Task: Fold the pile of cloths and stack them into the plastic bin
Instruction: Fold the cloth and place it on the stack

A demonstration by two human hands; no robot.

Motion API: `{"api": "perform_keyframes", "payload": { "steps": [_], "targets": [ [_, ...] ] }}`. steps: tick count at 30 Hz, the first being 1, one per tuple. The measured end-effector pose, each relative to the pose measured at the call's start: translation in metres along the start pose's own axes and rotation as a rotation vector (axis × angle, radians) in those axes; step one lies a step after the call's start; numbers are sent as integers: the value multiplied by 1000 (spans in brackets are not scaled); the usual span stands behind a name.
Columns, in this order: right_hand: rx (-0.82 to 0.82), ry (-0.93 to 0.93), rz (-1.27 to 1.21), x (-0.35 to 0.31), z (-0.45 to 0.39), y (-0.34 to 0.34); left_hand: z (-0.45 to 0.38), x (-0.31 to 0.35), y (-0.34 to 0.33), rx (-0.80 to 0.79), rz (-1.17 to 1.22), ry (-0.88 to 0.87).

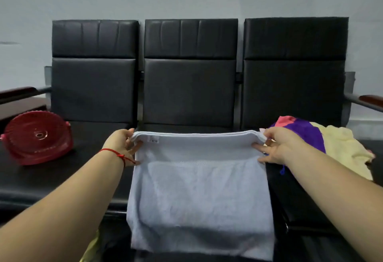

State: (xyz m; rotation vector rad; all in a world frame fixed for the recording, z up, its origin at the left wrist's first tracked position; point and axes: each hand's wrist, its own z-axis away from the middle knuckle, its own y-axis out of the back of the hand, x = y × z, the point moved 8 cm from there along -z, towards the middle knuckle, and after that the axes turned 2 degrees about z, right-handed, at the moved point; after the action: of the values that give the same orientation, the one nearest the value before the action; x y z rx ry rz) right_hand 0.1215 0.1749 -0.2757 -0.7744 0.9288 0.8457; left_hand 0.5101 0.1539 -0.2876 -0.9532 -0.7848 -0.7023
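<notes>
Towel: a pale blue-white towel (199, 183) hangs doubled over, its folded top edge stretched level between both hands, its lower part draping down over the front of the bench (31, 181).
Left grip: the left hand (122, 145) pinches the towel's top left corner, fingers curled round the layered edge; a red string (116, 154) circles the wrist.
Right grip: the right hand (277, 147) pinches the top right corner, thumb on top, fingers tucked behind the layers.
Tag: a small label (153, 139) shows just below the fold, near the left hand.
Bin: the red bin (37, 139) sits on the left seat, tipped on its side with its ribbed round underside facing the camera; what is in it cannot be seen from here.
Pile: on the right seat, just behind the right hand, lie loose cloths, a pink one (285, 121), a purple one (306, 133) and a pale yellow one (344, 147), overlapping in a heap.
Backdrop: three black padded backrests (189, 71) stand against a light wall.
</notes>
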Motion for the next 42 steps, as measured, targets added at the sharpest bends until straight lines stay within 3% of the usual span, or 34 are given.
{"api": "perform_keyframes", "payload": {
  "steps": [5, 14, 25, 32, 39, 42],
  "targets": [
    [57, 8, -15, -6, -48, -16, -45, -7, -15, 3, 1, -18],
    [-77, 78, -230, -12, -118, -64, -122, 8, -44, -18, 103, -139],
    [-135, 47, -209, 6, -104, -60, -105, 4, -12, -10, -14, -161],
    [-149, 100, 158, 26, -57, -27, -62, 7, 29, 42, -231, -220],
    [-100, 37, 503, 72, -44, 7, -32, -32, 63, 34, -639, -144],
    [-98, 76, 677, 77, -39, 14, -26, -45, 72, 17, -933, -76]
  ]
}}
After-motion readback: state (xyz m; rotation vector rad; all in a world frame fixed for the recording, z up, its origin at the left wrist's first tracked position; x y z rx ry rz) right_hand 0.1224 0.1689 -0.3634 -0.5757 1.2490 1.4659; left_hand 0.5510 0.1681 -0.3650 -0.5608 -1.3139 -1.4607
